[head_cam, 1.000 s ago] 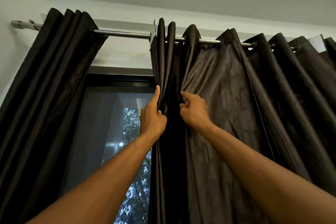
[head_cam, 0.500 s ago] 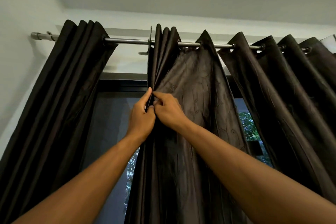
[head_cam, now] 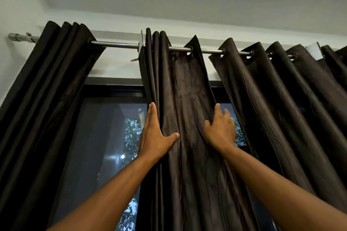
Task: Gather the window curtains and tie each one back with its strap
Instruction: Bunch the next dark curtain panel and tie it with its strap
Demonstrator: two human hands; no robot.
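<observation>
Dark brown fabric: right curtain (head_cam: 262, 118) spread in loose folds along the rod from mid-window to the right edge, hung by eyelets.
Left curtain (head_cam: 43, 99): same dark cloth, bunched tight at the left end of the rod, covering the left side of the window.
Window (head_cam: 105, 146): dark-framed glass, showing between the two curtains; foliage and a bright spot seen through it, and another strip of glass beside the right hand.
Rod (head_cam: 116, 44): grey metal, horizontal under the ceiling, bare between the curtains.
Leading folds: three tight pleats at the near edge of the right curtain, then one wide flat panel.
Left hand (head_cam: 155, 135): laid flat along the leading edge of the right curtain, fingers straight and together, pointing up, thumb spread wide and pressing into the flat panel. Nothing gripped.
Right hand (head_cam: 221, 129): at the far edge of the same flat panel, fingers extended and slightly apart, blurred; thumb touching the cloth, fingertips reaching past the fold edge. Cannot tell whether any cloth is pinched.
Strap: not seen anywhere in view.
</observation>
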